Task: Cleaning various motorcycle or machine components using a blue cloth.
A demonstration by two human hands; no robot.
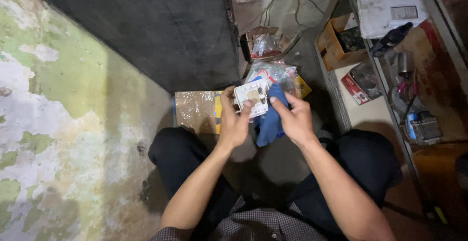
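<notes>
Left hand (234, 124) and right hand (292, 120) hold white switch plate (252, 98) by edges

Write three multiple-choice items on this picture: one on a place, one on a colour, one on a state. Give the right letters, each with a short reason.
1. Where does the flat cardboard box lie?
A. on the shelf at the far side
B. on the floor, just beyond the left hand
C. on the person's lap

2. What colour is the cloth at the right hand?
A. blue
B. red
C. white

3. How is the white square plate held?
A. lying loose on the floor
B. held by both hands
C. inside a box

Answers: 1 B, the box lies on the floor next to the left hand. 2 A, the cloth is plainly blue. 3 B, fingers of both hands grip its edges.
</notes>
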